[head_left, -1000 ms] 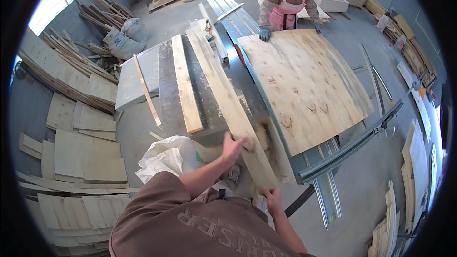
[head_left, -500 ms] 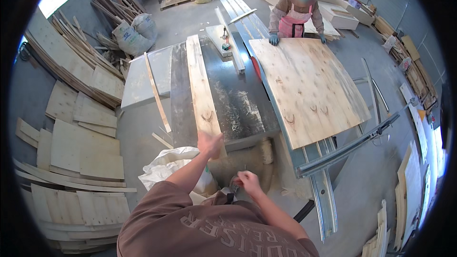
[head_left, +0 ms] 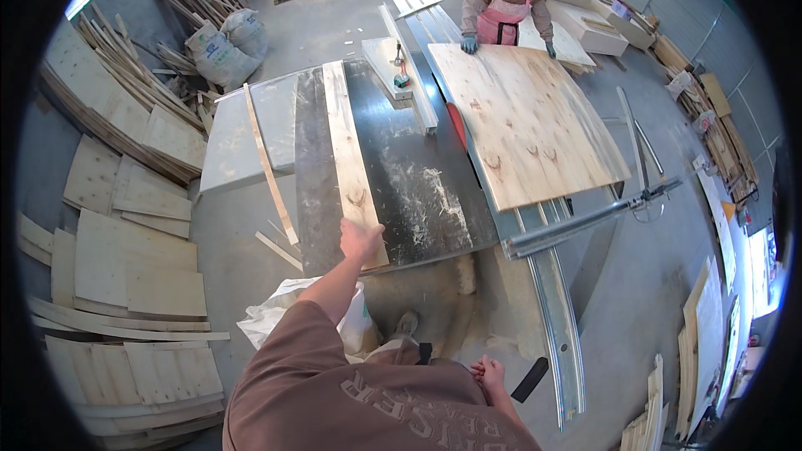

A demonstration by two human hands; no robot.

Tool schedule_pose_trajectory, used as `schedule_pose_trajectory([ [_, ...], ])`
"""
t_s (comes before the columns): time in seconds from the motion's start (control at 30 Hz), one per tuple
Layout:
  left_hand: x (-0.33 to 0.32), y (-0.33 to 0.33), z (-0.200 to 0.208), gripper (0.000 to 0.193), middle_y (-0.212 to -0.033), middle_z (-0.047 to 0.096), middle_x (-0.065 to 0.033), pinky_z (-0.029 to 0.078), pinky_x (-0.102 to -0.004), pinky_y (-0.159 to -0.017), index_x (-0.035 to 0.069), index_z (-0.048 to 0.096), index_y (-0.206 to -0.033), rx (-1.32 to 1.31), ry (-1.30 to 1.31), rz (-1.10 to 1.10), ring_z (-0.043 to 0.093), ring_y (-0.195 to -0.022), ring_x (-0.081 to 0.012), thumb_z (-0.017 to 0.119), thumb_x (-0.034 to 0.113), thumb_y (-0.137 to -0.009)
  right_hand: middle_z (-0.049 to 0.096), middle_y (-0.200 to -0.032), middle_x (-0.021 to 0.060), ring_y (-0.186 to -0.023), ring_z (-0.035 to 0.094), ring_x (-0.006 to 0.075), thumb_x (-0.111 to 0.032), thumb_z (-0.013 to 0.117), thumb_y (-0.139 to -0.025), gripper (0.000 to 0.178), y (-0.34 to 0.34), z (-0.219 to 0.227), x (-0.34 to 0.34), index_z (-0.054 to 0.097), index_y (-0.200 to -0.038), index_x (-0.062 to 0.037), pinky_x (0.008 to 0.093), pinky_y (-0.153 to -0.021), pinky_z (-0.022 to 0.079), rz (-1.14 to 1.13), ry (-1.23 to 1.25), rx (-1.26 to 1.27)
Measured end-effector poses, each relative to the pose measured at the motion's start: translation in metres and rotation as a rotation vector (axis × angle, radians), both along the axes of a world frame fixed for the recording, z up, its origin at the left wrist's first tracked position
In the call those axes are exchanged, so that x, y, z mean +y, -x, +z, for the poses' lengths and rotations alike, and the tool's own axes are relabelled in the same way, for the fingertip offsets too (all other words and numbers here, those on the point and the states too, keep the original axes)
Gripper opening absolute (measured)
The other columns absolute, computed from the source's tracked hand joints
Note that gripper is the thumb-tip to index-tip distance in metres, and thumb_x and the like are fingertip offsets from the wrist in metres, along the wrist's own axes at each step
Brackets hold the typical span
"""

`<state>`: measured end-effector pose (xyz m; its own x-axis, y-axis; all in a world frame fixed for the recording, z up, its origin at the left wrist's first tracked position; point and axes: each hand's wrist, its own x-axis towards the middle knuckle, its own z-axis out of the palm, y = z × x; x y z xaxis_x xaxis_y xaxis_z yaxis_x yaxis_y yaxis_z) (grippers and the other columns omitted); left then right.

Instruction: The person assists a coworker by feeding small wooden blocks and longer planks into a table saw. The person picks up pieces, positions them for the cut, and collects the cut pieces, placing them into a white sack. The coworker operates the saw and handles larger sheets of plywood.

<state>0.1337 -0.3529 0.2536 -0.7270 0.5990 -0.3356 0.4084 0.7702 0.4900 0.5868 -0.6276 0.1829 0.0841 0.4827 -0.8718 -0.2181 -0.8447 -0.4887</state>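
Fingers of the left hand (head_left: 361, 240) are spreading loosely over the near end of a long narrow plank (head_left: 352, 159), touching or just above it (contact is hard to judge) and closing on nothing. That plank is lying lengthwise on the dark saw table (head_left: 401, 175), its near end reaching the table's near edge, probably so it can be taken from the end. Low beside the hip, the right hand (head_left: 489, 372) is hanging loosely curled and empty, near a dark flat object by the metal rail (head_left: 555, 326).

Counting boards on the machine: one plank on the table, one thin strip (head_left: 267, 163) lying just left of it on the pale side panel (head_left: 242, 138), and one large plywood sheet (head_left: 522, 121) resting on the sliding carriage. At the far end a co-worker is steadying that sheet with two gloved hands (head_left: 469, 45). One white sack (head_left: 280, 317) is sitting just below the table's near edge.
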Motion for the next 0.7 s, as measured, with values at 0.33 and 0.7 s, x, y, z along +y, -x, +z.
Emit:
schedule_pose_trajectory([
  [0.33,-0.102,-0.059,-0.023,0.098,-0.139,0.047,-0.0194,0.051,-0.0553,-0.104,-0.003,0.043,-0.135,0.199,0.091,-0.057,0.048,-0.133,-0.0415,0.093,0.045,-0.065,0.075,-0.089,0.0152,-0.068,0.069,0.0173,-0.034,0.062,-0.107,0.034,-0.062,-0.028,-0.100,0.061,-0.106,-0.0007,0.0273,-0.053,0.051,0.125,-0.037,-0.033],
  [0.7,-0.202,-0.119,-0.046,0.128,-0.150,0.041,-0.0210,0.051,-0.0556,-0.105,-0.002,0.013,-0.161,0.169,0.113,-0.053,0.046,-0.137,-0.0419,0.092,0.040,-0.068,0.074,-0.090,0.0190,-0.074,0.073,0.0226,-0.031,0.064,-0.106,0.037,-0.117,-0.058,-0.200,0.061,-0.105,0.0054,0.0319,-0.066,0.059,0.087,-0.109,-0.026],
])
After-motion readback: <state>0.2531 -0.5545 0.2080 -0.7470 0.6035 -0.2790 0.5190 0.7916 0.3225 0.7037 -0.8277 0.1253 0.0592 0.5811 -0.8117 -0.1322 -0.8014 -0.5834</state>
